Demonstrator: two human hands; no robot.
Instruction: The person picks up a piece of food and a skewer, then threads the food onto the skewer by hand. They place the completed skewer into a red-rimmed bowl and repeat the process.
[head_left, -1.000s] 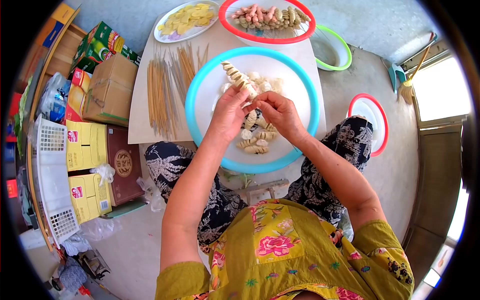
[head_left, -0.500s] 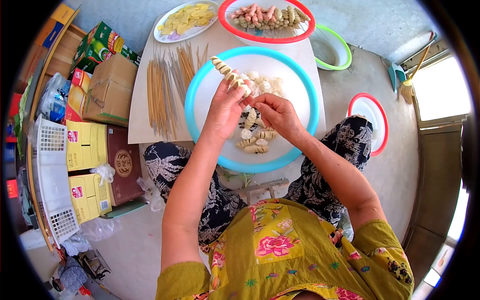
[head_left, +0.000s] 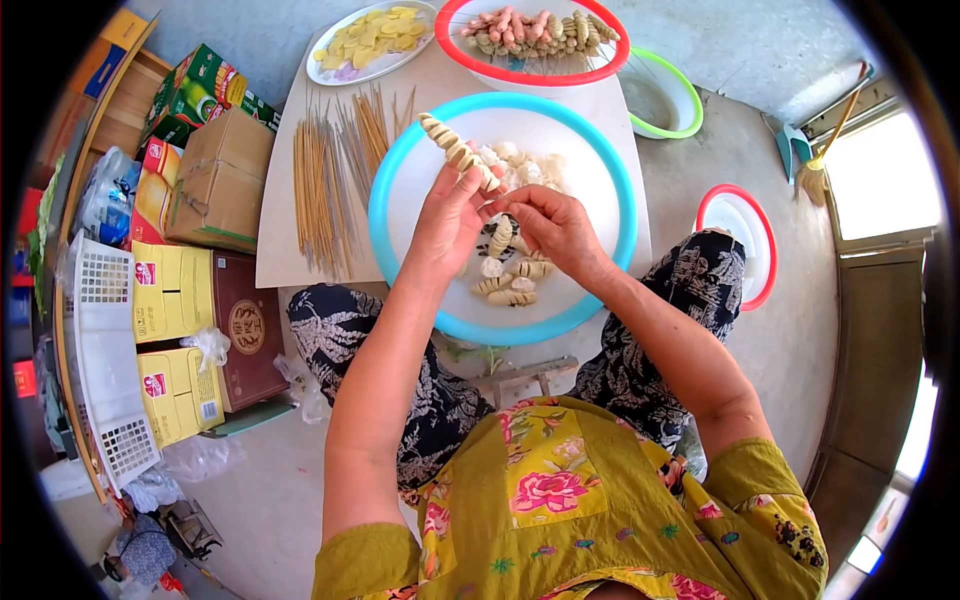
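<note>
A pale spiral-cut food piece point(head_left: 450, 143), stretched into a long coil, slants up and left from my left hand point(head_left: 447, 212), whose fingers close around its lower end. Just right of that end, my right hand point(head_left: 553, 228) is pinched shut; whatever lies between its fingertips is too small to make out. Both hands are over a white basin with a blue rim point(head_left: 628, 215). Inside it, several more spiral-cut pieces point(head_left: 512, 298) lie nearest me, with dark bits among them, and a heap of whitish pieces point(head_left: 540, 170) sits behind my hands.
Left of the basin, bundles of thin skewers point(head_left: 318, 200) lie on the table point(head_left: 275, 235). Behind stand a plate of yellow slices point(head_left: 325, 72) and a red-rimmed basin point(head_left: 480, 68) with skewered food. Boxes point(head_left: 225, 175) crowd the left; a green-rimmed basin point(head_left: 690, 100) is at right.
The coiled piece has shifted slightly up and left, and my left fingers sit a little lower along it. My right hand has barely moved, still pinched beside the lower end.
</note>
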